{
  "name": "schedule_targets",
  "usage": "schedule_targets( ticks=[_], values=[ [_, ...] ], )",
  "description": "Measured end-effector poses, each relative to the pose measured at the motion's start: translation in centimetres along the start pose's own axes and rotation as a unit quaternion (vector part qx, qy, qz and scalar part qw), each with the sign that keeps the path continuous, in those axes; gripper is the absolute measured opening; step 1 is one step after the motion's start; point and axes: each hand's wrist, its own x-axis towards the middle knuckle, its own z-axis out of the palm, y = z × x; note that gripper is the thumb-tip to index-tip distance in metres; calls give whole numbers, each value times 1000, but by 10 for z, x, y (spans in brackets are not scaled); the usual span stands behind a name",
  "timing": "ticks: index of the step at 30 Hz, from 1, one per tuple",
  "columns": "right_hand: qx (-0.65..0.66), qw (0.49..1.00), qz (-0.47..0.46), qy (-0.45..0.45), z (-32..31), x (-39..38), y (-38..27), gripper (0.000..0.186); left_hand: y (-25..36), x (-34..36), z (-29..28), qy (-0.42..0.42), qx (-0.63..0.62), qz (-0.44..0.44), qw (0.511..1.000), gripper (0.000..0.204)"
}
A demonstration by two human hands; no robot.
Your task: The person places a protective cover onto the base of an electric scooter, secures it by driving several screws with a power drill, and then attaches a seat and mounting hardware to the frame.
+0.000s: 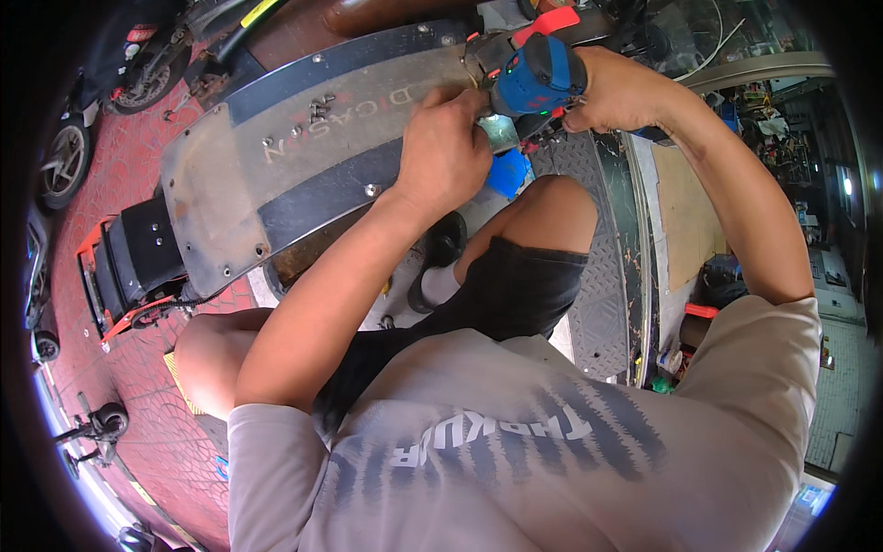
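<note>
A red paved floor point(138, 377) spreads to the person's left, and over it stretches a long, dark-edged deck plate point(336, 156), angled across the front of the person's knees. The left hand point(446, 152) is at the deck's right-hand end, fingers bent close to the nose of a blue power driver point(538, 83); whether they pinch anything cannot be told. The right hand point(612, 92) is wrapped firmly around the driver, whose tip is hidden. Just below the driver sits a blue object point(509, 173). Smallest are the loose screws point(319, 109), clustered on the deck's upper face, with two lying apart nearby.
</note>
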Motion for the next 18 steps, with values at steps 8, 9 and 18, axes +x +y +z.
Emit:
schedule_targets(
  ticks=[8,9,18],
  values=[
    [11,997,-33,65,12,0,5,36,0,-2,2,-5,3,-20,1000,37],
    [14,997,-36,62,12,-1,5,36,0,-2,3,-3,6,-26,1000,38],
    [1,1000,-10,21,4,2,4,45,2,0,-2,-20,13,-24,999,40]
  ],
)
